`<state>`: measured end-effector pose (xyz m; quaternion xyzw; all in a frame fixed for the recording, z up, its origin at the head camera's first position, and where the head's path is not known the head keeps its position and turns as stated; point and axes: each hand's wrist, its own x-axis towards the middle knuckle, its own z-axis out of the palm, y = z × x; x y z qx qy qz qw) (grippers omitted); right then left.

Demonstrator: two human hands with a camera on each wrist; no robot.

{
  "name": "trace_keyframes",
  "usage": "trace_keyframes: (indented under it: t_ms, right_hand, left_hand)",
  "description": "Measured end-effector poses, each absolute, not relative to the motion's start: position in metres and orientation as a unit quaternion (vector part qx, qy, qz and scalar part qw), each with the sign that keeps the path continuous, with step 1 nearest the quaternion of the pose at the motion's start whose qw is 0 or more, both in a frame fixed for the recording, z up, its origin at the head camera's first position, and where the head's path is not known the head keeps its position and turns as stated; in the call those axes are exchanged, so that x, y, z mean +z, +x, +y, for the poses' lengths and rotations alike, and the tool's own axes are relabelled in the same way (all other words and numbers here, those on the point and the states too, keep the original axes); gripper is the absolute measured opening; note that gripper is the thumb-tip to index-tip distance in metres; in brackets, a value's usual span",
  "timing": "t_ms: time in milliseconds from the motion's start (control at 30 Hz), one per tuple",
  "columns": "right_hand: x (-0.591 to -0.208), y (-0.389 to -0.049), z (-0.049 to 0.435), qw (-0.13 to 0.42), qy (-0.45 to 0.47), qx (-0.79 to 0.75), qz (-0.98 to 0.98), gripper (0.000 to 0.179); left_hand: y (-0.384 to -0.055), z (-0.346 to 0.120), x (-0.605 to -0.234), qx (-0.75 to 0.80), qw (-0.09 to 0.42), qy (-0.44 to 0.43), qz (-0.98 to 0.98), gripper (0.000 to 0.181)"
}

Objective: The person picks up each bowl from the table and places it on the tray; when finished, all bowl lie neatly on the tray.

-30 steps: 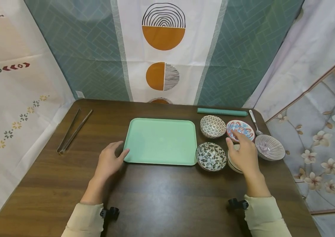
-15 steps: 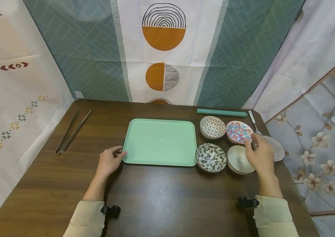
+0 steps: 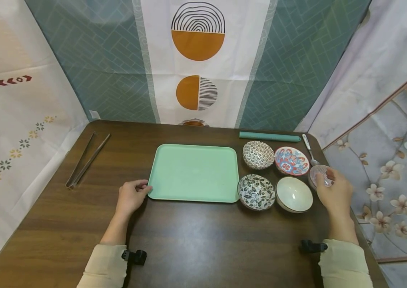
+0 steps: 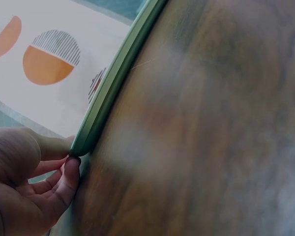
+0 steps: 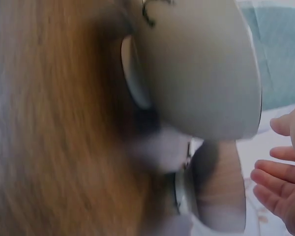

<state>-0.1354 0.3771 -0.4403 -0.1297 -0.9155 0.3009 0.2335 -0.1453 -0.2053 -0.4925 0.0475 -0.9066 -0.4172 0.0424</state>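
Observation:
My left hand (image 3: pixel 131 196) pinches the near-left corner of a flat, light green tray (image 3: pixel 193 173). In the left wrist view, the thumb and fingers meet at the tray's edge (image 4: pixel 105 93). On the right, my right hand (image 3: pixel 334 191) hovers over a striped bowl (image 3: pixel 318 173) and partly hides it. The right wrist view has its fingers (image 5: pixel 278 172) spread and apart from the bowls. Just left of that hand stands a plain cream bowl (image 3: pixel 294 194). Beside it are a black-and-white leaf-patterned bowl (image 3: pixel 256 192), a brown-patterned bowl (image 3: pixel 258 155) and a red-and-blue bowl (image 3: pixel 292 161).
Metal tongs (image 3: pixel 87 162) lie on the left of the dark wooden table (image 3: pixel 189 240). A teal stick-shaped object (image 3: pixel 270 137) lies along the back edge, near a spoon with a white handle (image 3: pixel 310 149). Hanging cloths surround the table on the back and sides.
My right hand has moved right, from above the cream and red-and-blue bowls to over the striped bowl. The left hand's fingers have closed on the tray's corner.

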Motion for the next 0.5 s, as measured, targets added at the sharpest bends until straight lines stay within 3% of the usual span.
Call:
trace_keyframes:
  t_ms: [333,500]
  right_hand:
    - [-0.455,-0.123,0.407,0.282,-0.151,0.232,-0.919,0.042]
    - [-0.461,-0.117,0.415,0.280,-0.179,0.206,-0.921,0.044]
  left_hand:
    - [-0.144,-0.206,-0.493,-0.422,0.044,0.049,-0.904,0.026]
    - [-0.144,-0.206,-0.495,-0.424,0.042,0.048,-0.903,0.027]
